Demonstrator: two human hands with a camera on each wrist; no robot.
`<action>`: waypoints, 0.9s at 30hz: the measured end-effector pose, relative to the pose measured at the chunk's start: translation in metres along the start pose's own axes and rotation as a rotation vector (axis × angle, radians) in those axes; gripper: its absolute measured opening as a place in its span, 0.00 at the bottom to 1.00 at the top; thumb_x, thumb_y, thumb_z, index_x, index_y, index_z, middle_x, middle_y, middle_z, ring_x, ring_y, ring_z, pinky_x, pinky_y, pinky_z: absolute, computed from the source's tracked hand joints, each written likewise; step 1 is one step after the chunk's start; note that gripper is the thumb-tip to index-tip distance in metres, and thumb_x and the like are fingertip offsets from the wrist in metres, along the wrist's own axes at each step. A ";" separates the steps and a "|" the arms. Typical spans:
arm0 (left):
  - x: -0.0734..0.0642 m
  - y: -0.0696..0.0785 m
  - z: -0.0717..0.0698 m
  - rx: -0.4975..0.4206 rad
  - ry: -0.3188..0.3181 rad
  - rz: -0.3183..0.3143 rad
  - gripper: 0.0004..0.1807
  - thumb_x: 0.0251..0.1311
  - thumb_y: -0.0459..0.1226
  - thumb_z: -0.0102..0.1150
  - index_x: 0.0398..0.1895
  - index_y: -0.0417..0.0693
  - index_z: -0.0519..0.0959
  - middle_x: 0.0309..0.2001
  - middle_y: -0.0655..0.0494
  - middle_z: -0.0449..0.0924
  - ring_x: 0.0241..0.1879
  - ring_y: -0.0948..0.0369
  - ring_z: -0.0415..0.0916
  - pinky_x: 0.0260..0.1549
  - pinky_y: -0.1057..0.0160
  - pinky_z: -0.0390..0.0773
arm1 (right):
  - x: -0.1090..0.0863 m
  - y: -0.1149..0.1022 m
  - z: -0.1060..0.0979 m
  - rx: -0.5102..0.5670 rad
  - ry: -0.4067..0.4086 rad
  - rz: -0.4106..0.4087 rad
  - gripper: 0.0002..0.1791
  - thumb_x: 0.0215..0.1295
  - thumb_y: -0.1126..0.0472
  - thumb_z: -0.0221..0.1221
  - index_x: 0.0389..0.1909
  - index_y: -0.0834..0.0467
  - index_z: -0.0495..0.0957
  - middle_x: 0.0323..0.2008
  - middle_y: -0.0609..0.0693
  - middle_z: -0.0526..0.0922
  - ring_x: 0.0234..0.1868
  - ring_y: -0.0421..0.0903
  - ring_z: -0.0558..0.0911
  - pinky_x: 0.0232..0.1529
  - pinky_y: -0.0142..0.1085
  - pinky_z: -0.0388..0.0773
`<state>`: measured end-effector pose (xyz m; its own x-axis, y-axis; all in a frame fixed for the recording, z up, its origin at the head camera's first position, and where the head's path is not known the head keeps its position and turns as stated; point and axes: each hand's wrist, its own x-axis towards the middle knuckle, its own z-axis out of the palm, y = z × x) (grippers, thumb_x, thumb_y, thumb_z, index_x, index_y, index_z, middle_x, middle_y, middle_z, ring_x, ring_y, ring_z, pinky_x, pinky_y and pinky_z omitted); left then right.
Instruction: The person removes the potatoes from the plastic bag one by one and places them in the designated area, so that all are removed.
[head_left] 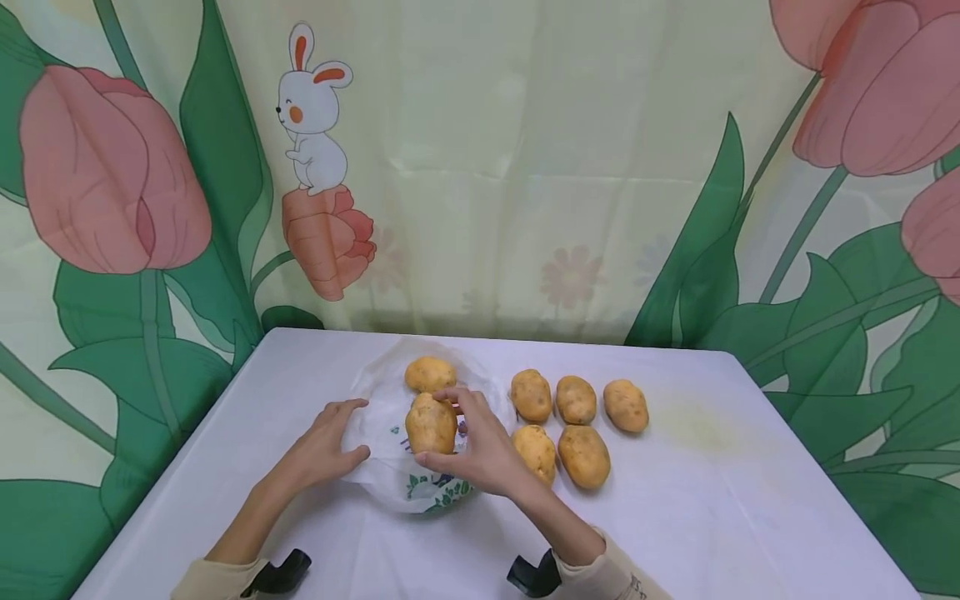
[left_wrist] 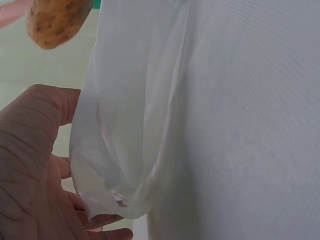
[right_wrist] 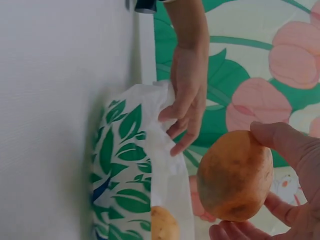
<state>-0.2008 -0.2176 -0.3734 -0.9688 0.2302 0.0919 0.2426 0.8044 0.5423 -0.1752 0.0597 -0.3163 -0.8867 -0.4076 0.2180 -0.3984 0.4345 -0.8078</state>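
Note:
My right hand [head_left: 480,446] grips a potato [head_left: 431,425] between thumb and fingers. In the right wrist view, this potato [right_wrist: 235,175] is held above the mouth of a white plastic bag [right_wrist: 125,155] with green leaf print. Another potato [head_left: 430,374] lies at the bag's far side in the head view. At the left edge of the bag [head_left: 378,479] is my left hand [head_left: 322,446], thumb and fingers spread apart. The left wrist view shows its fingers [left_wrist: 110,234] against the bag's rim, partly hidden by the plastic.
Right of the bag, several potatoes [head_left: 576,400] lie in two loose rows on the white-covered table [head_left: 720,517]. A curtain [head_left: 487,167] printed with tulips and a rabbit hangs behind the table's far edge.

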 end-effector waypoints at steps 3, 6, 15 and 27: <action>-0.004 -0.002 0.002 -0.003 0.016 0.004 0.37 0.57 0.38 0.63 0.70 0.37 0.66 0.65 0.28 0.66 0.62 0.36 0.69 0.58 0.34 0.71 | -0.010 0.002 -0.003 -0.005 -0.014 -0.001 0.41 0.54 0.49 0.76 0.67 0.49 0.68 0.61 0.48 0.70 0.59 0.46 0.73 0.58 0.48 0.77; -0.006 -0.003 0.003 0.010 0.035 0.011 0.36 0.56 0.37 0.64 0.70 0.37 0.67 0.64 0.28 0.67 0.62 0.36 0.70 0.58 0.35 0.72 | -0.020 0.006 -0.006 -0.015 0.004 -0.014 0.41 0.52 0.49 0.77 0.66 0.49 0.69 0.60 0.47 0.71 0.58 0.45 0.74 0.56 0.46 0.78; -0.003 -0.005 0.003 0.022 0.034 0.014 0.35 0.58 0.38 0.65 0.69 0.39 0.67 0.65 0.31 0.66 0.61 0.39 0.70 0.58 0.36 0.73 | -0.044 0.016 -0.023 -0.077 0.103 0.020 0.42 0.48 0.48 0.79 0.65 0.43 0.71 0.58 0.42 0.71 0.55 0.41 0.74 0.53 0.44 0.78; -0.002 -0.006 0.009 0.007 0.003 -0.019 0.36 0.58 0.39 0.64 0.70 0.40 0.66 0.66 0.31 0.64 0.61 0.38 0.70 0.59 0.36 0.72 | -0.069 0.031 -0.041 -0.150 0.179 0.067 0.43 0.45 0.52 0.81 0.64 0.42 0.71 0.59 0.40 0.71 0.55 0.40 0.73 0.52 0.40 0.79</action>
<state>-0.1997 -0.2181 -0.3841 -0.9735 0.2129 0.0837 0.2240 0.8124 0.5384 -0.1360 0.1340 -0.3344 -0.9346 -0.2307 0.2707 -0.3554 0.5760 -0.7362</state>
